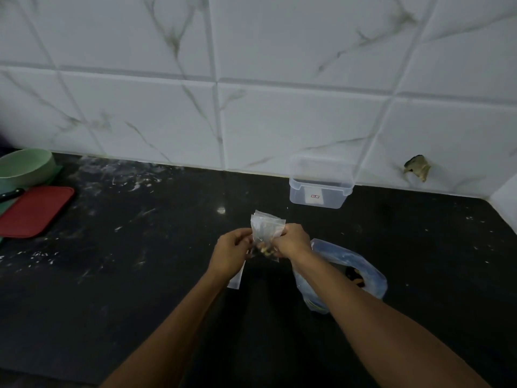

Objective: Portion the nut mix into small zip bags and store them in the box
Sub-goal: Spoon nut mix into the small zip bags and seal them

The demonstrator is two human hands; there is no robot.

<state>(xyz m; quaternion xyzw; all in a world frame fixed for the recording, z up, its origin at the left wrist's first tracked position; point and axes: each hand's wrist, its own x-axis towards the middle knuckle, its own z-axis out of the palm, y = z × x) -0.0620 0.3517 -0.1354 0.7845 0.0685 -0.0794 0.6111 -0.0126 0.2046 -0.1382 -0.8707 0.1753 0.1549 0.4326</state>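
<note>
A home kitchen: black stone counter [140, 275], marbled wall tiles [279, 121], green bowl [25, 166], red cutting board [33, 211].

Small zip bag [267, 233]: nuts at its bottom, pinched between my left hand [232, 252] and my right hand [292, 242].
Large bag of nut mix [349, 273]: on the black counter [140, 275], under my right forearm.
Clear box [321, 189]: open, against the tiled wall.
Far left: red board [33, 211], green bowl [25, 166].

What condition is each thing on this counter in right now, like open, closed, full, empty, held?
small zip bag: held up by both hands, a few nuts at its bottom
left hand: pinching the bag
right hand: pinching the bag
clear box: lid off, no bags inside
large bag: lying open, some nut mix inside
</note>
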